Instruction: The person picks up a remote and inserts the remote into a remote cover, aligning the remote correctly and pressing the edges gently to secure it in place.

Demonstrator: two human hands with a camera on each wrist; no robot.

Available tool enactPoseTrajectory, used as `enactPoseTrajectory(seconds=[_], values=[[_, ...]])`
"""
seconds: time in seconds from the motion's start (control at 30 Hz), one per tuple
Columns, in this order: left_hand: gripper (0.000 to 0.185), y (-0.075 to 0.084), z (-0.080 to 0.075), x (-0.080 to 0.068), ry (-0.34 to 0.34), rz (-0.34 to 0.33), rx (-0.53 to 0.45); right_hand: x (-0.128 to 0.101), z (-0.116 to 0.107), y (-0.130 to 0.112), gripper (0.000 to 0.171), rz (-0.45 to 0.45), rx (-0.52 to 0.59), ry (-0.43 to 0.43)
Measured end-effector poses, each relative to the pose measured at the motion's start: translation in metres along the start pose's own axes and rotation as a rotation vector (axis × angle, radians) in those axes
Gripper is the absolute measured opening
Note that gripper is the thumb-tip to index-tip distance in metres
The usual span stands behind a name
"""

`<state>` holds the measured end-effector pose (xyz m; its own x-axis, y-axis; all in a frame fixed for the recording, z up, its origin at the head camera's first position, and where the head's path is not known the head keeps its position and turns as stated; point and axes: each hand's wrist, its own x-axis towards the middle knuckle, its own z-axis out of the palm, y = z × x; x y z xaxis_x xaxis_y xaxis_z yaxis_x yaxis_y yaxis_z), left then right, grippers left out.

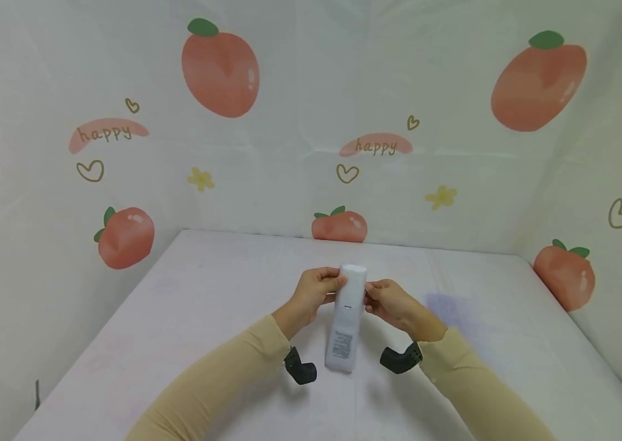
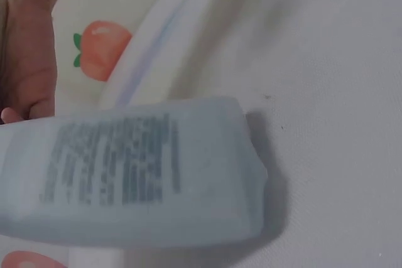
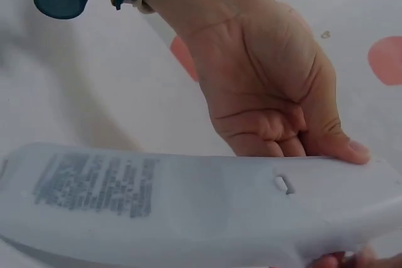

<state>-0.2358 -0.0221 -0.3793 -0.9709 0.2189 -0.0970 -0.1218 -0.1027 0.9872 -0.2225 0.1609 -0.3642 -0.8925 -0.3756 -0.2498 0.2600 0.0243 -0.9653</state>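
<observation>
The left hand [image 1: 315, 289] and the right hand [image 1: 391, 302] each pinch the upper end of a white bottle [image 1: 346, 318], which stands between the two grips. Its printed lower end rests on the white worktop [image 1: 189, 306], just below both wrists.

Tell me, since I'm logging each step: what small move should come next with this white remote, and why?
Probably slide the back cover off: both hands, left hand and right hand, pinch the white remote face down, its latch notch showing.
</observation>
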Motion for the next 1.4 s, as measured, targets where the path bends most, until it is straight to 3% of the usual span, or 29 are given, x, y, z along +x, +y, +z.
enactPoseTrajectory(seconds=[0.23,0.47,0.63,0.8,0.9,1.17,1.3,1.4], values=[[0.031,0.000,0.001,0.001,0.016,0.009,0.003,-0.001,0.002,-0.009,0.027,-0.034,0.111,0.120],[0.028,0.006,0.002,0.002,0.056,0.034,0.009,-0.001,0.006,-0.010,0.038,-0.085,0.102,0.158],[0.028,0.009,0.001,0.001,0.050,0.048,0.027,-0.004,0.007,-0.010,0.039,-0.096,0.141,0.147],[0.029,0.010,-0.002,-0.001,0.028,0.048,0.092,-0.002,0.000,-0.007,0.019,-0.054,0.140,0.084],[0.028,0.009,-0.005,-0.002,0.007,0.055,0.121,0.000,-0.004,-0.005,0.016,-0.051,0.102,0.068],[0.030,0.014,-0.004,-0.003,-0.050,0.052,0.194,0.005,0.006,-0.006,0.035,-0.138,0.066,0.215],[0.030,0.020,-0.002,-0.004,-0.064,0.063,0.220,0.008,0.012,-0.012,0.029,-0.189,0.098,0.295],[0.029,0.024,0.000,-0.004,-0.038,0.058,0.207,0.009,0.013,-0.017,0.022,-0.224,0.092,0.331]])
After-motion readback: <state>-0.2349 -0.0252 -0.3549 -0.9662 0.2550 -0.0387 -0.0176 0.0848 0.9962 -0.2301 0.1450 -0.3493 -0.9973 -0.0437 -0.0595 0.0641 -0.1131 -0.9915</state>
